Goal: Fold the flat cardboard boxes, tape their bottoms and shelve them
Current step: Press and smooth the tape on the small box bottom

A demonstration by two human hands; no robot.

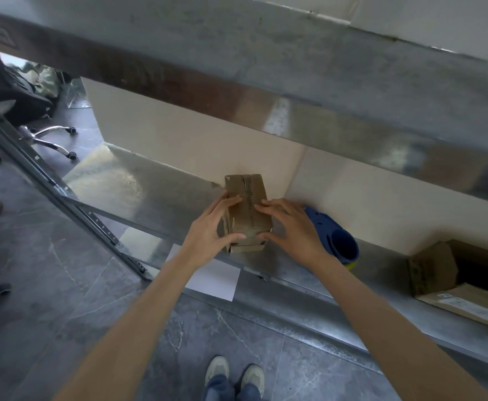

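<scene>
Already on the shelf (150, 195), the cardboard box (247, 209) sits mid-frame, its long axis pointing away toward the wall (208, 134). The left hand (216, 227) and right hand (290, 227) flank it equally, with fairly straight fingers seemingly pressing it rather than gripping.

Small brown cardboard box (247, 212) folded, taped seam up, lying on metal shelf (155, 186) against wall
</scene>
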